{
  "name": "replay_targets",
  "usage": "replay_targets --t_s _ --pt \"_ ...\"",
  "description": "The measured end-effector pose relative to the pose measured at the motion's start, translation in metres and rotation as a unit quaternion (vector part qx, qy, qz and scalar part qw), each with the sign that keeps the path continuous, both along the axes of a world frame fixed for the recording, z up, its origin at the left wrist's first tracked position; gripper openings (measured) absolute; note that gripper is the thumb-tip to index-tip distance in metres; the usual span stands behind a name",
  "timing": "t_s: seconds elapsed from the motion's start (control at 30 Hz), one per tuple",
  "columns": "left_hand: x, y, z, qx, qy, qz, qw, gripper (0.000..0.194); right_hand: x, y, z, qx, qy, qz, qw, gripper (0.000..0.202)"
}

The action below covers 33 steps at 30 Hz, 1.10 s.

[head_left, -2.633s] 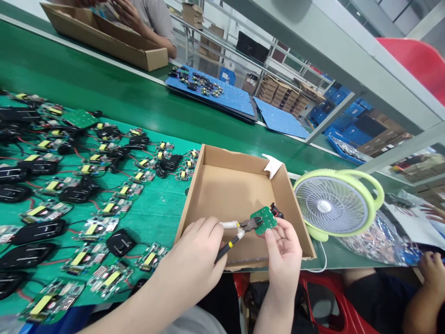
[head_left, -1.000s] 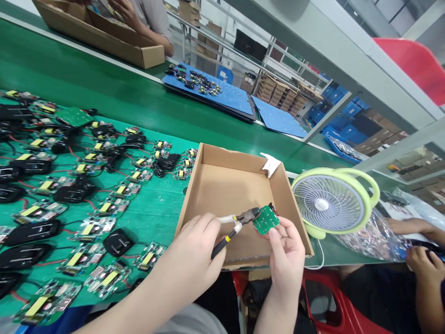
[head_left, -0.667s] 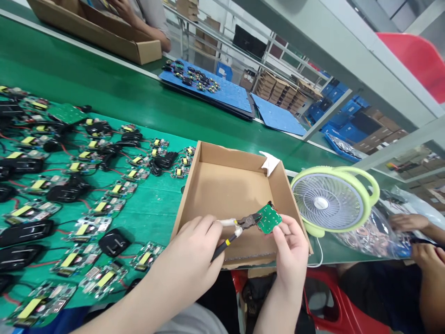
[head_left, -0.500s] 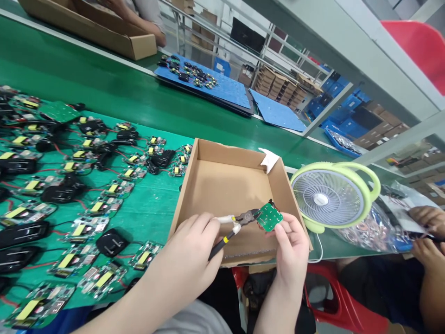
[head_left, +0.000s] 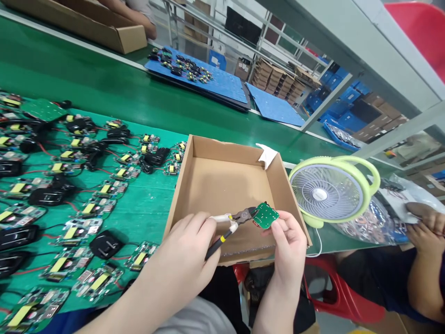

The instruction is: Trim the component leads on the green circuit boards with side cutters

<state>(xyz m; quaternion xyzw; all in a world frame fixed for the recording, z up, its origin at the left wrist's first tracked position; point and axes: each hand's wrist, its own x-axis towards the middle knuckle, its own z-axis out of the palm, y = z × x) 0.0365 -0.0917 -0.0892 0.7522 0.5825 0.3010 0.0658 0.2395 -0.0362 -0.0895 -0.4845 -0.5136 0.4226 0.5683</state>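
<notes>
Gripping pliers (head_left: 244, 215), left hand (head_left: 195, 241) curled; right hand (head_left: 289, 237) pinching circuit board (head_left: 266, 215).

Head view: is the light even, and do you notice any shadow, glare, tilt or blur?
Head view, for every remark: light mostly even; soft shadow inside the cardboard box; bright glare streaks on the black cases; green bench sloping down rightward; distant stacked cartons soft, yet pale dots on the held circuit board readable.

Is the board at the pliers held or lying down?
Held: the right hand pinches the green board by its edge, over the cardboard box.
</notes>
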Motion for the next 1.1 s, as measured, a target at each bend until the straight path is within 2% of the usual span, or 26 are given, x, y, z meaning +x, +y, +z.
replay_targets --t_s 0.57,0.77,1.1 --pt "-0.0002 0.0013 -0.0026 0.002 -0.028 0.007 1.0 0.011 0.0011 -0.0008 -0.0018 -0.003 -0.009 -0.005 1.0 0.029" --pt "0.0004 0.0012 -0.0028 -0.003 -0.024 0.007 1.0 0.012 0.0013 -0.0016 -0.0019 0.012 -0.01 -0.006 1.0 0.021" --pt "0.0014 0.002 -0.0054 0.001 0.011 0.008 1.0 0.014 0.0075 0.0018 -0.006 0.038 -0.016 0.032 0.999 0.016"
